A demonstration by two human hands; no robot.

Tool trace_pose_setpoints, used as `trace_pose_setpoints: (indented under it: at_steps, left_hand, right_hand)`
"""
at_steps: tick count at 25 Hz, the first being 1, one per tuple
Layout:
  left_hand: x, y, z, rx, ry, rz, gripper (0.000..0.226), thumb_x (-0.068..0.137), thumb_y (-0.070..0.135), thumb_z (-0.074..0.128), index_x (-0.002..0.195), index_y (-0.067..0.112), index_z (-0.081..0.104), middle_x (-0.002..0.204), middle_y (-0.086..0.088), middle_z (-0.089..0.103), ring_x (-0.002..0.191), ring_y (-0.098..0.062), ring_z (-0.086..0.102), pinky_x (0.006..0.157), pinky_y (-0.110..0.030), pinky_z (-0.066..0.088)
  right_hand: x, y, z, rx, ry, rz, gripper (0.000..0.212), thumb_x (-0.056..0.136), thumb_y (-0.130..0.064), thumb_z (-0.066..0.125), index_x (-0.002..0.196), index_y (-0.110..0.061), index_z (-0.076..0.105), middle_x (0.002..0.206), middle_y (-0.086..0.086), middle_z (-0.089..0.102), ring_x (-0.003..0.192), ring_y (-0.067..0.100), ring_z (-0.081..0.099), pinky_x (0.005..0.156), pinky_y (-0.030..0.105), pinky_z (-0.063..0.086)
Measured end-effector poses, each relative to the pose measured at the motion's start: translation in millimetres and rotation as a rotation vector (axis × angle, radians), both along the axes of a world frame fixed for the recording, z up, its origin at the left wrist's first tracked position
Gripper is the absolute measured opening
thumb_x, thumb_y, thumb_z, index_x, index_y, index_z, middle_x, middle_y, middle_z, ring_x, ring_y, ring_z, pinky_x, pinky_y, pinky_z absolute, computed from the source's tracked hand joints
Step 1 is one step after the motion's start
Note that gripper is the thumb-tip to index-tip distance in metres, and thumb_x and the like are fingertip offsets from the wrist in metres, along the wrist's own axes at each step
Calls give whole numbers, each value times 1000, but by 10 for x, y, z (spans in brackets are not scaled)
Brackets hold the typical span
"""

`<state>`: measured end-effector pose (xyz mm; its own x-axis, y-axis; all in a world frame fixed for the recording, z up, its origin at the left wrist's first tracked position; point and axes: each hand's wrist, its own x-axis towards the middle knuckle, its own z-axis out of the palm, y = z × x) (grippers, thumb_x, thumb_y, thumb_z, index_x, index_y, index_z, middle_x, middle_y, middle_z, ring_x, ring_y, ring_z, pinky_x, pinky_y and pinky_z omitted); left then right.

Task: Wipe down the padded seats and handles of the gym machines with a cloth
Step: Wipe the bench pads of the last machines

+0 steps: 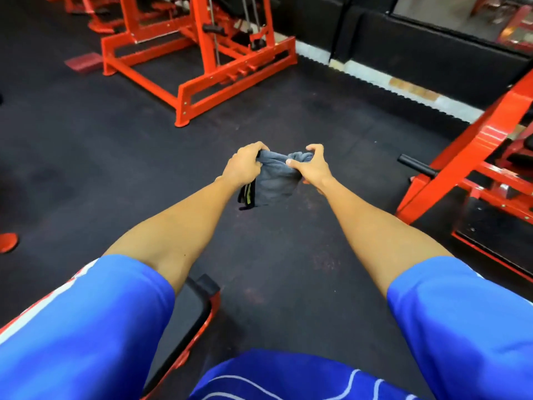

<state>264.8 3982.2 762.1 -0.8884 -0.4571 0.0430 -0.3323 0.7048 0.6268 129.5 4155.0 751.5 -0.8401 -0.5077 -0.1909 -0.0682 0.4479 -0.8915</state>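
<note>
Both arms stretched out, grey cloth (275, 180) bunched up between the hands, held over the black floor (115, 157). Left hand (243, 166) has its fingers curled round one end, right hand (313, 167) pinches the other. A dark strip (246, 194) with a yellow-green line hangs off the cloth's left edge (too blurry to read anything). Black padded seat (184, 313) sits by the left elbow, red machines (202, 82) further off.

No text, brand, number or sign reads anywhere. On the grey cloth (274, 180) the black tag (246, 197) shows only a yellow-green stripe, with no legible letters. The white lines on the blue shirt (288, 379) form a pattern, not words.
</note>
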Motion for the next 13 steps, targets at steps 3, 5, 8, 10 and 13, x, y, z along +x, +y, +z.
trace_pose_setpoints:
  at_steps: [3, 5, 8, 10, 13]
  left_hand:
    - [-784, -138, 60, -13, 30, -54, 37, 88, 4, 54, 109, 33, 59, 111, 3, 65, 100, -25, 61, 86, -48, 53]
    - [-1254, -306, 90, -14, 51, -68, 36, 87, 4, 54, 108, 33, 59, 112, 3, 66, 101, -25, 61, 86, -48, 53]
    - [-2092, -613, 116, -6, 88, -95, 33, 88, 6, 55, 107, 32, 60, 109, 1, 66, 99, -25, 62, 85, -48, 54]
    - [-2668, -795, 211, -1, 109, -136, 31, 89, 5, 56, 106, 31, 61, 108, 1, 66, 97, -24, 62, 85, -48, 54]
    - [-3449, -1011, 431, 10, 137, -213, 27, 90, 5, 57, 105, 27, 61, 105, -2, 66, 95, -25, 63, 83, -49, 55]
  right_hand:
    - [-700, -39, 78, 29, 28, -64, 44, 81, -44, 82, 109, -25, 55, 111, -2, 62, 86, 16, 61, 71, 36, 57]
    - [-1148, -136, 114, 71, 65, -97, 39, 77, -51, 81, 91, -27, 54, 99, -4, 65, 80, 17, 60, 72, 38, 56]
    - [-1895, -343, 141, 115, 86, -187, 40, 76, -51, 81, 84, -27, 49, 90, -3, 62, 70, 19, 56, 72, 41, 55]
    - [-2366, -497, 262, 131, 85, -259, 38, 74, -45, 80, 82, -27, 47, 90, -1, 62, 67, 21, 54, 67, 41, 53]
    - [-2999, -702, 519, 132, 105, -358, 29, 75, -34, 72, 82, -27, 45, 93, 0, 60, 72, 22, 53, 64, 41, 50]
